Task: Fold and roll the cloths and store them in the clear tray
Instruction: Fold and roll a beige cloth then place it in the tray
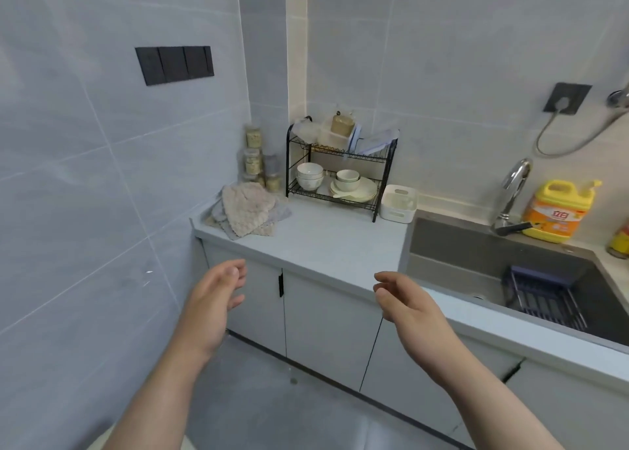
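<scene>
Right now both hands are held out in the lower middle of the frame, in front of the grey counter (323,242). The left hand (212,300) has its palm turned inward, its fingers bent a little and spread. It holds nothing. The right hand (405,308) faces it, fingers also loose and a bit bent. It holds nothing too. The two hands are well apart and do not touch the counter.

The cloths (246,209) lie in a messy heap at the back left corner of the counter, near the wall. A fluffy beige cloth is on top, its long side running from the wall toward the counter's front edge. A grey cloth peeks out from under it on the right.

The tray (396,215) looks pale and stands open side up, just right of the black dish rack (288,163) and beside the sink (459,259). White bowls (309,175) sit in the rack. A yellow soap bottle (558,211) stands by the tap (512,194).
</scene>
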A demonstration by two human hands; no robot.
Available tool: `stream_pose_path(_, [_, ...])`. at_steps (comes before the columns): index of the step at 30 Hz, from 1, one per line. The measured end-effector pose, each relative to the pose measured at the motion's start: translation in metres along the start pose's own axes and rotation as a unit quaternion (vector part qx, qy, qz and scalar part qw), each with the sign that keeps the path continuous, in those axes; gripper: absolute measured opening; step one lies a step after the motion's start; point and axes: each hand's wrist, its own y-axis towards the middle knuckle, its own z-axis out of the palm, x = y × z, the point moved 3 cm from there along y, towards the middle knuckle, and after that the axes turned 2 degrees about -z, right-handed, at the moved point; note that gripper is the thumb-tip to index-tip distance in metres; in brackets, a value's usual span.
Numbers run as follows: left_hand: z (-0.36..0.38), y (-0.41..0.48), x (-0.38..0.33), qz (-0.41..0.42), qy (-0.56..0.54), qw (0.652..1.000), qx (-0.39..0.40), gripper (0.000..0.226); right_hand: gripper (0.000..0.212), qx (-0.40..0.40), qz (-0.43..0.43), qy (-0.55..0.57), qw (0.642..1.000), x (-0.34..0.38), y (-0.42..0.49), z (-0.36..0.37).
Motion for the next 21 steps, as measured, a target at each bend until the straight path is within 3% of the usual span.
stream_pose_path(16, [-0.015, 0.243, 0.052, -0.067, 0.081, 0.99, -0.095, 0.022, 0.023, 0.107, 0.041, 0.018, 0.993, -0.026, 0.304, 0.098])
stream_pose_path(21, [-0.019, 0.305, 0.068, -0.089, 0.071, 0.99, -0.081, 0.022, 0.028, 0.146, 0.06, 0.001, 0.987, -0.023, 0.383, 0.135])
